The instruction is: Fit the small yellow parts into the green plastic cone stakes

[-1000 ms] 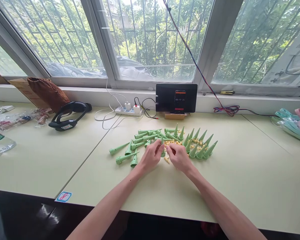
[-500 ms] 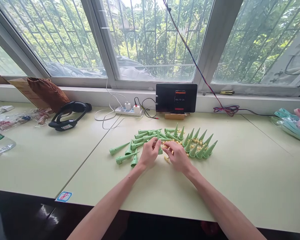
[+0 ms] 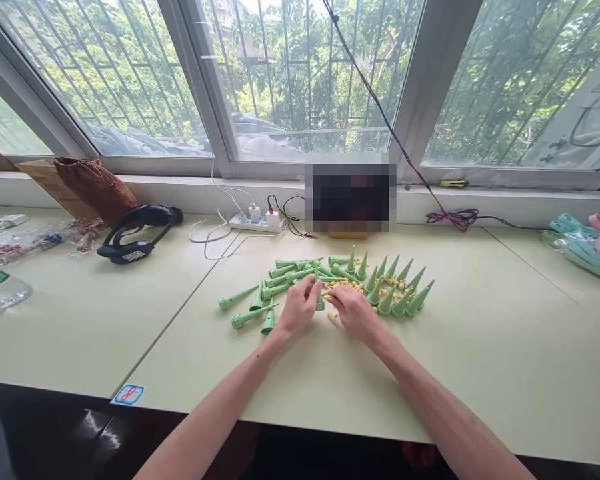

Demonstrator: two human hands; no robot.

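The left hand (image 3: 300, 305) pinches an upright green cone (image 3: 320, 302), likely light, stiff and best held above its flared base, with the right hand (image 3: 354, 311) toward its three o'clock, fingers narrowed, hold unclear, and a loose yellow peg (image 3: 333, 319) at five.

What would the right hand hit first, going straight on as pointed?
Probably the green cone held by the left hand; the right hand points toward it, though depth between them is unclear.
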